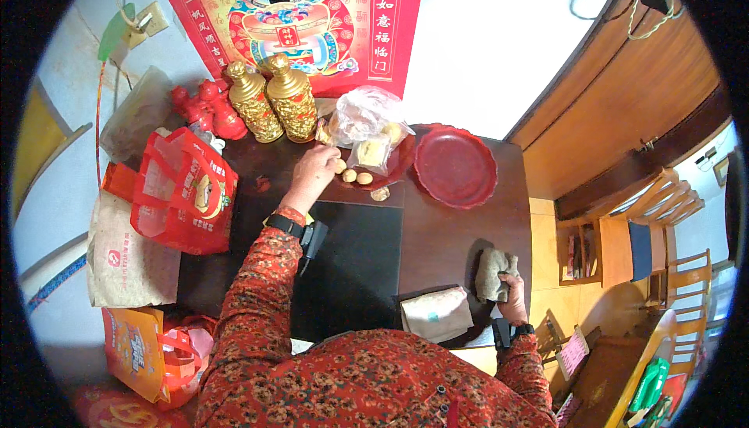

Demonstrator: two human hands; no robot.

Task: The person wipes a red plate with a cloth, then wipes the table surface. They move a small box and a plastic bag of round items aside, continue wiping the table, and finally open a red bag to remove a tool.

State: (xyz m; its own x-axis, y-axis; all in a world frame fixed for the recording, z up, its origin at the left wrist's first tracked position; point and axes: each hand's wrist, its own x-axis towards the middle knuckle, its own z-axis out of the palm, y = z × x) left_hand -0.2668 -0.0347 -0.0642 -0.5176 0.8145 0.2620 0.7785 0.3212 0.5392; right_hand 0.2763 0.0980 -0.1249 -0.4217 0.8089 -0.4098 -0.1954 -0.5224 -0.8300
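My left hand (315,169) reaches to the near left rim of a dark red plate (402,163). Its fingers are closed around a small round tan walnut (340,166). Two similar walnuts (357,177) lie beside it on the plate. Behind them are a wrapped pale pastry (372,152) and a crumpled clear plastic bag (366,113). At the table's right edge, my right hand (514,299) grips a bunched grey-brown cloth (495,274). A folded pale cloth (437,313) lies to the left of that hand.
A red scalloped plate (456,166) stands to the right. Two gold bottles (275,100) and red figurines (210,109) line the back. A red bag (184,194) stands left of my left forearm; a golden disc (380,193) lies near the walnuts. Wooden chairs (690,287) are beyond the table.
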